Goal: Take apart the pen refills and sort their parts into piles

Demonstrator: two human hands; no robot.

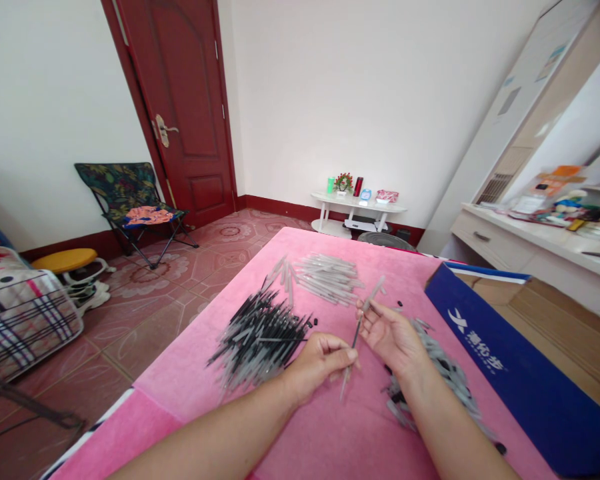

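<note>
My left hand (327, 360) is closed, thumb and fingers pinching a thin dark pen refill (357, 330) whose pale lower end sticks out below the hand. My right hand (387, 333) grips a translucent whitish pen barrel (376, 291) at the upper end of the refill. The two pieces line up in one slanted line; how far one sits inside the other I cannot tell. Left of my left hand lies a heap of black and grey refills (265, 333). Partly behind my right forearm is a pile of translucent grey caps and small black parts (450, 373).
Whitish pen barrels (327, 277) lie in a bundle farther back on the pink tablecloth (180, 400). A blue cardboard box (505, 360) stands along the right side. Small black plugs (313, 323) lie near the refills. Beyond are a folding chair (130, 193) and a white side table (359, 201).
</note>
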